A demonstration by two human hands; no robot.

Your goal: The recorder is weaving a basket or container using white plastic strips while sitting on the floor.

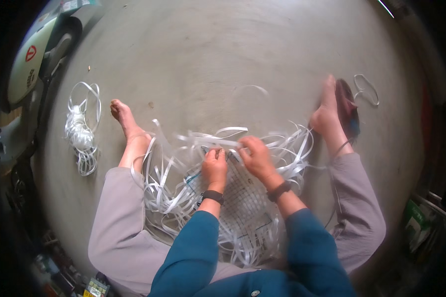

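Between my legs lies a partly woven panel [243, 195] of white strips crossed by thin dark lines, with loose ends fanning out on both sides. My left hand [214, 171] is closed at the panel's far edge, its fingertips pinched together there. Just right of it, my right hand [257, 157] is raised slightly and closed on a flat white strip [213, 140] that runs leftward past the left hand. Motion blurs this strip and the right fingertips. Many loose white strips [158, 190] curl around the panel.
A tied bundle of white strip [82, 133] rests on the floor beyond my left foot. A dark shoe [348, 106] lies by my right foot, with a small strip loop [365, 91] past it. A light-coloured vehicle [29, 64] stands at far left. Assorted items [421, 222] line the right edge.
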